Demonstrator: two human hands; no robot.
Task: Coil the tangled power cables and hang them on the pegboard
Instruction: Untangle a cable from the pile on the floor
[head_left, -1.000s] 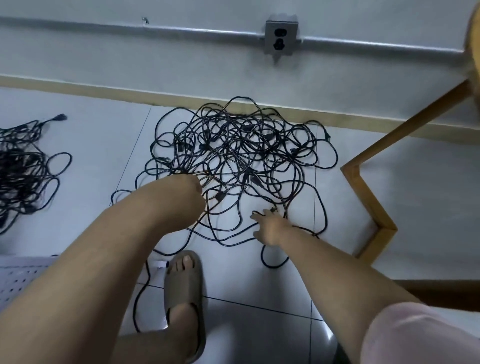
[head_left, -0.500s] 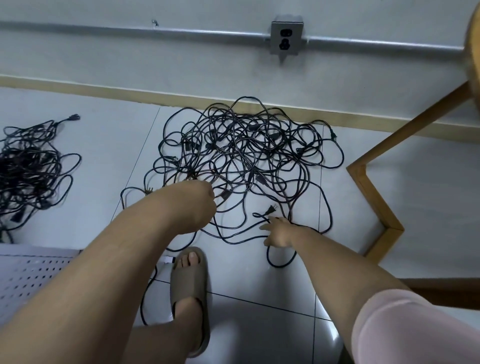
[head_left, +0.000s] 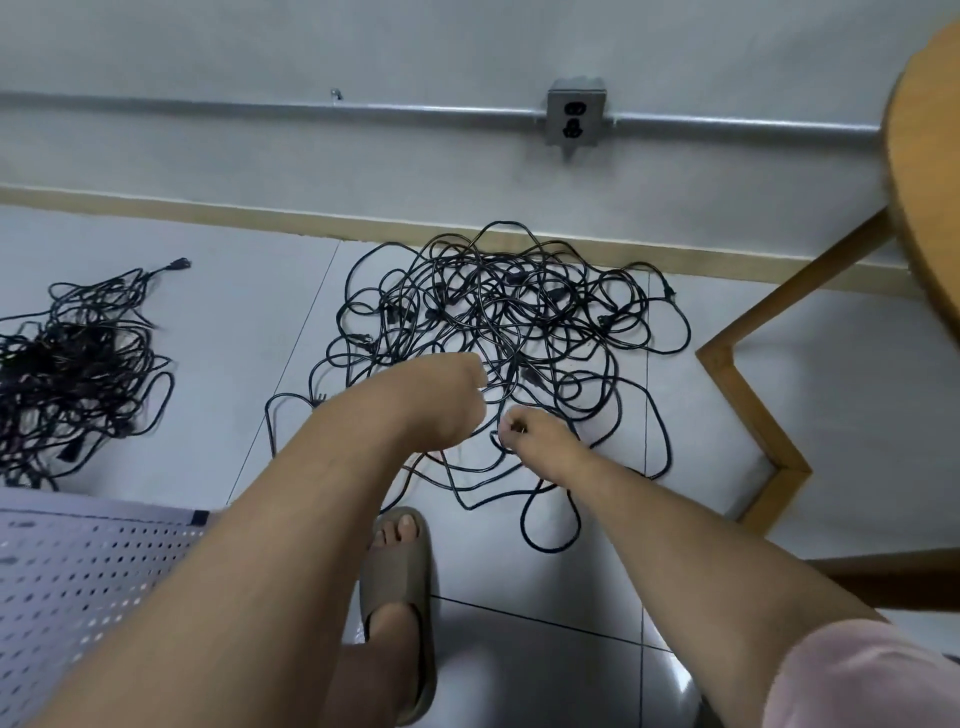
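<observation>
A big tangle of black power cables lies on the tiled floor against the wall. My left hand hovers over its near edge, curled into a fist around a cable strand; its fingers are hidden behind the back of the hand. Just to its right, my right hand pinches a cable's plug end, metal prongs showing between the fingers. The two hands are almost touching. A white perforated pegboard lies flat at the lower left.
A second heap of black cables sits at the far left. A wooden table frame and tabletop stand on the right. A wall outlet is mounted on a conduit. My sandalled foot stands below the tangle.
My right hand closed on the plug end and lifted it left toward my left hand. The left hand rose slightly from the pile. The camera pulled back.
</observation>
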